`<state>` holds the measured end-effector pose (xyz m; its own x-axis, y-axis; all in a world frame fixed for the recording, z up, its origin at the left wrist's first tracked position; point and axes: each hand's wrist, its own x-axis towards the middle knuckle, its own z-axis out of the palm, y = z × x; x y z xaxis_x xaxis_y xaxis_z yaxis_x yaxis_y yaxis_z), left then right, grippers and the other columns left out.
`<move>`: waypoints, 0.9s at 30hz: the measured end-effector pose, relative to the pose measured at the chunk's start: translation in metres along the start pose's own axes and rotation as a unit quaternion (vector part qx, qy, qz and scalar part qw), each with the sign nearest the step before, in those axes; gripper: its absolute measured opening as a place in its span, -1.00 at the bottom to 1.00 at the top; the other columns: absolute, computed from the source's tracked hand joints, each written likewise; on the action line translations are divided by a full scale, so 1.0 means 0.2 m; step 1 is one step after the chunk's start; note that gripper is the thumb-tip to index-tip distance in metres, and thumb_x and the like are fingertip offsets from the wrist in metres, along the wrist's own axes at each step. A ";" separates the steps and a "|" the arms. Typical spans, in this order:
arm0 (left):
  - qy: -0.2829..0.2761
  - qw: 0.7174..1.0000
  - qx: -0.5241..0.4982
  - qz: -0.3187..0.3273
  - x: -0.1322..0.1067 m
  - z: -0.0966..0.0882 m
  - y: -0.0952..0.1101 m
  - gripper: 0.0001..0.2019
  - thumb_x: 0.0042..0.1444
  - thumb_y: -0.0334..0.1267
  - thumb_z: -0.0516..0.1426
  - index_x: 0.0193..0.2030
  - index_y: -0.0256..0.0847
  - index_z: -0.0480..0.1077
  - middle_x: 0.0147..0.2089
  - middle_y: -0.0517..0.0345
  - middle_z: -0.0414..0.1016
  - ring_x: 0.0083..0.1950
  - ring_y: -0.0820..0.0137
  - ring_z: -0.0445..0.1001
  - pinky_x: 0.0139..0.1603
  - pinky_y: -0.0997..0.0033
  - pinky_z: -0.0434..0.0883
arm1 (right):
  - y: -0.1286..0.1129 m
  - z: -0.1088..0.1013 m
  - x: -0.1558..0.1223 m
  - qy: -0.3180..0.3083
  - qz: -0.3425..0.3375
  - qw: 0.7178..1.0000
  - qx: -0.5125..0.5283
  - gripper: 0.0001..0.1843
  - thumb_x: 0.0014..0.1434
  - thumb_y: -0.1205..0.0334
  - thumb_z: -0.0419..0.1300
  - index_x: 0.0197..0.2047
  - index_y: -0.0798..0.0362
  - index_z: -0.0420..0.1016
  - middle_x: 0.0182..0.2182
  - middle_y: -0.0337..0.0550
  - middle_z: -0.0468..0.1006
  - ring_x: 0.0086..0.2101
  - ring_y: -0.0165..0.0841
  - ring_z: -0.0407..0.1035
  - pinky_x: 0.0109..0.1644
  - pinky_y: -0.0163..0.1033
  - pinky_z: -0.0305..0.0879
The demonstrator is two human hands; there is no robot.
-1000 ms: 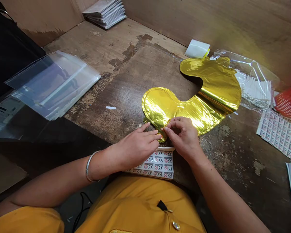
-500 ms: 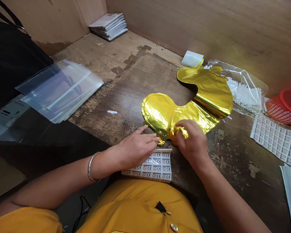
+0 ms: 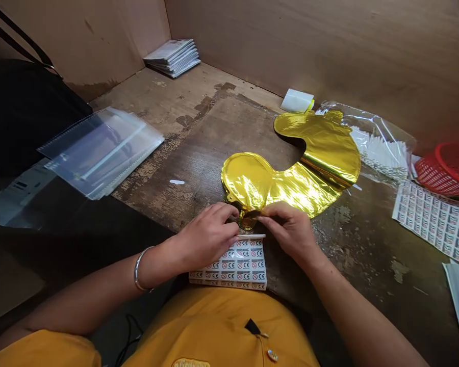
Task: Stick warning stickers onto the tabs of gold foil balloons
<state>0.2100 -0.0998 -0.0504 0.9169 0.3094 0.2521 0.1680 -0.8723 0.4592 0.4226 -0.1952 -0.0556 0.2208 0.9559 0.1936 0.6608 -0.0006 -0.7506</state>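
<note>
A flat gold foil balloon [image 3: 313, 183] lies curved across the worktable, its near end between my two hands. My right hand [image 3: 292, 229] pinches the near edge of the foil between thumb and fingertips. At the left of the same edge, my left hand [image 3: 208, 237] is closed with curled fingers on the foil; its fingertips are partly hidden. A sheet of CE warning stickers [image 3: 243, 265] lies just below the hands at the table's front edge, partly covered by my left hand.
Clear plastic sleeves [image 3: 103, 153] are stacked at the left, beside a black bag [image 3: 30, 117]. White packets [image 3: 173, 57] sit in the back corner. On the right are a bag of white sticks [image 3: 380, 148], a red basket [image 3: 439, 168] and a larger sticker sheet [image 3: 432, 219].
My left hand's outstretched fingers have curled in at the foil's near edge. My right hand has gone from bunching the foil to pinching its edge, slightly lower and further left.
</note>
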 end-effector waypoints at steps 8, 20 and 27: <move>0.030 0.994 0.092 0.059 0.04 -0.01 0.05 -0.83 0.22 -0.32 0.07 -0.34 -0.26 0.46 0.17 -0.15 0.38 0.14 0.10 0.38 0.18 0.02 0.36 | -0.01 -0.05 0.08 -0.054 0.192 0.971 0.128 -0.60 0.11 -0.10 0.22 -0.53 0.07 0.48 -0.64 -0.29 0.35 -0.56 -0.45 0.18 -0.48 -0.29 0.11; -0.088 0.987 -0.001 0.137 0.16 0.05 -0.03 -0.81 0.22 -0.28 0.05 -0.33 -0.27 0.44 -0.16 -0.10 0.46 -0.07 0.20 0.43 -0.02 0.16 0.45 | -0.03 -0.07 0.01 0.053 0.018 0.996 -0.072 -0.60 0.04 0.07 0.29 -0.05 0.03 0.44 -0.03 0.04 0.53 -0.01 -0.10 0.38 0.08 0.06 0.33; -0.087 0.986 -0.036 0.136 0.15 0.05 -0.02 -0.85 0.23 -0.31 0.05 -0.23 -0.28 0.43 0.10 -0.17 0.42 0.16 0.12 0.36 0.21 0.03 0.32 | 0.02 -0.08 0.02 -0.048 -0.001 0.993 -0.110 -0.79 0.17 0.31 0.11 -0.31 0.00 0.60 -0.28 -0.15 0.65 -0.23 -0.22 0.49 -0.13 -0.10 0.44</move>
<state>0.2395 -0.0903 -0.0530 0.9739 -0.0072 0.2268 -0.1128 -0.8827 0.4562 0.4374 -0.1952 -0.0478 0.1574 0.9794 0.1267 0.8039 -0.0525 -0.5925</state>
